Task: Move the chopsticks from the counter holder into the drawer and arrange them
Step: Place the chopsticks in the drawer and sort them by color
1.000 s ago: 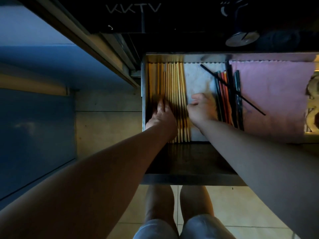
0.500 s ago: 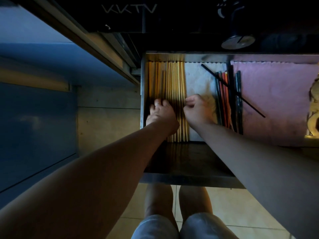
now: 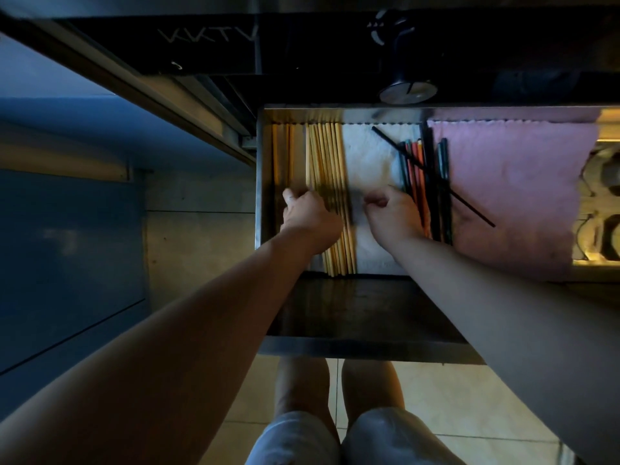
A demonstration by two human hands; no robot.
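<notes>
Left hand (image 3: pixel 307 218): fingers curled onto wooden chopsticks (image 3: pixel 330 182), left side of drawer (image 3: pixel 365 345); long axis near-to-far. Right hand (image 3: pixel 391 218): loosely clenched on white liner (image 3: pixel 367 162), grasp unclear. Far right: dark chopsticks (image 3: pixel 422 182), one lying askew.

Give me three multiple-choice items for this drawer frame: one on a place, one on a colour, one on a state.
1. Where do the wooden chopsticks lie?
A. left part of the drawer
B. on the floor
C. on the pink cloth

2. What colour is the cloth under the right hand?
A. green
B. white
C. black

3. How does the single black chopstick lie?
A. standing upright
B. parallel with the others
C. slanted across the dark chopsticks

Answers: 1 A, they lie by the left wall near the left hand; 2 B, the white cloth shows around it; 3 C, it crosses them diagonally.
</notes>
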